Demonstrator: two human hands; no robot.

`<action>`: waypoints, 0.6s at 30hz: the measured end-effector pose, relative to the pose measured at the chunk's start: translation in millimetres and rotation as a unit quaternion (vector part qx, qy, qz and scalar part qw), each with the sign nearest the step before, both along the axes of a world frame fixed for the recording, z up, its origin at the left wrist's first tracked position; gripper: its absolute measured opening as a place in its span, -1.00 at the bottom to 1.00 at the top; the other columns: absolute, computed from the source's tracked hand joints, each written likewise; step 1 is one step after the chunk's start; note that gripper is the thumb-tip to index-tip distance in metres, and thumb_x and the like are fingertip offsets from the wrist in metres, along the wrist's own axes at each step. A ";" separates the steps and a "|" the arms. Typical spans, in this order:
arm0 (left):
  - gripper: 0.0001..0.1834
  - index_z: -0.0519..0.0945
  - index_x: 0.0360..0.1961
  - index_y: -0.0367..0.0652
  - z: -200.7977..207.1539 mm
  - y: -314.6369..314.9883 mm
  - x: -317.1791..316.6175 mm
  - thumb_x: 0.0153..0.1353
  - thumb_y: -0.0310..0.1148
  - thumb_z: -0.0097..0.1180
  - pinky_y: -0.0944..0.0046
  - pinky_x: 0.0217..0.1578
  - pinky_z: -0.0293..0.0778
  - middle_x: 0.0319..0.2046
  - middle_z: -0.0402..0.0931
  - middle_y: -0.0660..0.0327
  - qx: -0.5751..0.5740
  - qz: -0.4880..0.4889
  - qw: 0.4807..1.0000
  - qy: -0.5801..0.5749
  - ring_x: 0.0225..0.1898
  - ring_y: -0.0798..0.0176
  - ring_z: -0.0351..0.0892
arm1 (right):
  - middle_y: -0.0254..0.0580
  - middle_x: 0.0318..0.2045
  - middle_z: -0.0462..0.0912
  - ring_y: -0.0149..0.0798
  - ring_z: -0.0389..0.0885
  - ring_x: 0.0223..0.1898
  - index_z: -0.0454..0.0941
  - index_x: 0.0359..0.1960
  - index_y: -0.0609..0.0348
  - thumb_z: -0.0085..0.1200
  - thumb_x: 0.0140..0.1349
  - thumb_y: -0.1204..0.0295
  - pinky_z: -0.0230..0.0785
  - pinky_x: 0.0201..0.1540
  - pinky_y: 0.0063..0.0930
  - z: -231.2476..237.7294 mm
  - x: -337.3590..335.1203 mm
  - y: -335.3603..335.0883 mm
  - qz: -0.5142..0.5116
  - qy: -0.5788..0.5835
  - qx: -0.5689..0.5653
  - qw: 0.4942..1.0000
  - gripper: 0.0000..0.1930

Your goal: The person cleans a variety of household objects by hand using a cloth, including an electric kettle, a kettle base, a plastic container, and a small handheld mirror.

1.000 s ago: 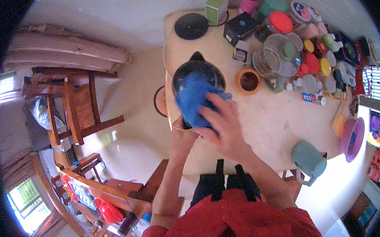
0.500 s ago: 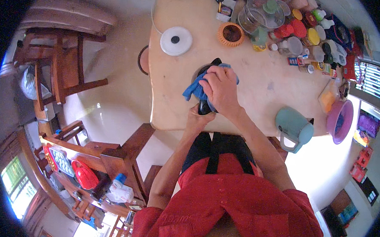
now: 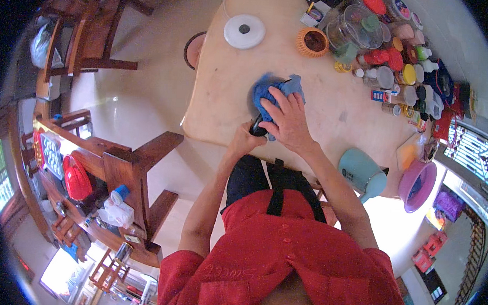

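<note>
Low over the near part of the table (image 3: 224,104), my left hand (image 3: 246,138) is closed round the black handle (image 3: 258,125) of an object with a rounded grey edge. A blue cloth (image 3: 268,92) covers most of that object, so its kind cannot be made out. My right hand (image 3: 285,119) lies on the cloth with bent, slightly spread fingers, holding it against the object. Right of my hands stands a turquoise kettle (image 3: 361,172) near the table edge. A white round base (image 3: 244,31) with a black centre and a cord is farther off at the left.
An orange ribbed pot (image 3: 312,42) stands beyond my hands. Several jars and bottles crowd the far right, among them a large clear container (image 3: 362,26). A pink basin (image 3: 417,186) is at the right edge. Wooden furniture (image 3: 124,168) stands left of the table.
My view has shifted, so the table things sit differently in it. My right hand's fingers are more spread on the cloth, which covers more of the object's far end. My left hand keeps the handle.
</note>
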State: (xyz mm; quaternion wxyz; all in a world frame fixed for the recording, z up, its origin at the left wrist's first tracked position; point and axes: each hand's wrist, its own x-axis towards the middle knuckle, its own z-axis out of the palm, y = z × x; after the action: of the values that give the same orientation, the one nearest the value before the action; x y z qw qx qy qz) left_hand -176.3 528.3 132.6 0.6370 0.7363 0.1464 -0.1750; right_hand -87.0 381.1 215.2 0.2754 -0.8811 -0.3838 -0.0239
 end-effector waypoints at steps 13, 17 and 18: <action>-0.59 0.42 -0.36 -0.32 15.4 -29.8 7.1 -0.24 -0.34 0.28 0.00 -0.35 0.41 -0.46 0.50 -0.15 0.227 0.088 0.962 -0.122 -0.35 -0.20 0.51 | -0.26 -0.26 0.49 -0.12 0.37 -0.23 0.52 -0.41 0.03 0.12 -0.04 0.30 0.18 -0.15 -0.20 -11.7 27.2 31.5 0.012 -0.075 -0.080 0.994 -0.83; -0.61 0.44 -0.39 -0.30 16.5 -28.2 8.9 -0.24 -0.32 0.27 0.02 -0.35 0.41 -0.48 0.50 -0.14 0.193 0.083 0.967 -0.144 -0.37 -0.20 0.51 | -0.24 -0.38 0.53 -0.15 0.41 -0.26 0.54 -0.48 0.04 0.10 -0.04 0.33 0.17 -0.13 -0.23 -25.1 48.0 59.5 -0.025 -0.016 -0.134 0.991 -0.88; -0.62 0.45 -0.39 -0.29 20.8 -32.2 13.0 -0.23 -0.31 0.27 0.04 -0.36 0.42 -0.49 0.50 -0.13 0.208 0.091 0.966 -0.128 -0.37 -0.19 0.51 | -0.22 -0.41 0.53 -0.14 0.43 -0.27 0.55 -0.48 0.04 0.10 -0.05 0.33 0.16 -0.12 -0.24 -28.3 52.6 63.2 -0.035 -0.013 -0.173 0.984 -0.89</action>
State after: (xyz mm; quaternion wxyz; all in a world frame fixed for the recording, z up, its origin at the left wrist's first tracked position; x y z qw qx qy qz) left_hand -163.3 496.1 153.4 0.4968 0.8523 0.1631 0.0130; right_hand -34.4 444.3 186.9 0.1132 -0.9279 -0.3546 0.0220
